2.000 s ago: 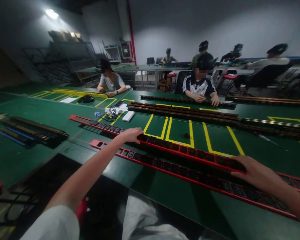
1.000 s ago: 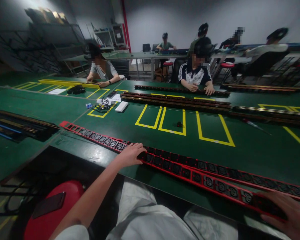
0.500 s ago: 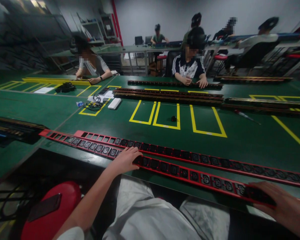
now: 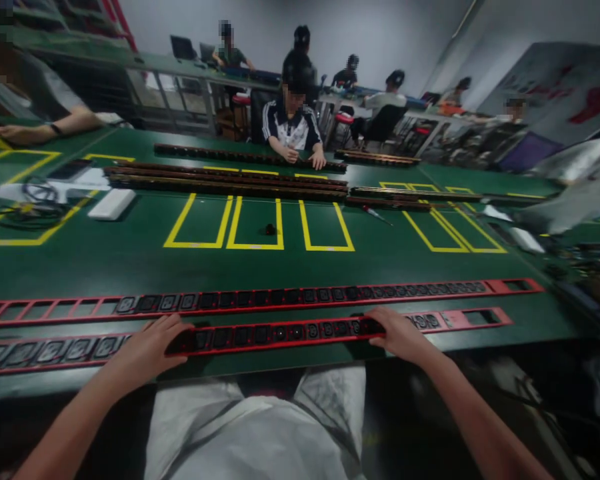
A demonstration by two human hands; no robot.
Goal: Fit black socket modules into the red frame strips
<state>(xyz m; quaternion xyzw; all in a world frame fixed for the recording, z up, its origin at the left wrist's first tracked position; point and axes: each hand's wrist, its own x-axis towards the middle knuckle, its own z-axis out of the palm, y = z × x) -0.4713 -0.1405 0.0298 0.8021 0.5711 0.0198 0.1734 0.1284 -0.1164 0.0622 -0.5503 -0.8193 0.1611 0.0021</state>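
Observation:
A long red power strip housing (image 4: 270, 335), filled with black sockets along its middle, lies across the table in front of me. My left hand (image 4: 153, 347) grips it left of centre, thumb on the near edge and fingers over the far edge. Farther right, my right hand (image 4: 393, 333) grips the same strip in the same way. The strip's right end has a rectangular opening. Just beyond lies a second red strip (image 4: 260, 299), roughly parallel and touched by neither hand. Several bare slots show at its left end, with sockets along the rest.
Dark metal strips (image 4: 230, 180) lie stacked across the green table (image 4: 380, 267). A white box (image 4: 112, 204), coiled cables (image 4: 35, 200), a small black part (image 4: 271, 229) and a screwdriver (image 4: 377, 215) rest there. A co-worker (image 4: 293, 127) sits opposite, hands at another strip.
My view has swung right, showing the right ends of both red strips. My right hand now appears closer to my left hand, still on the near strip.

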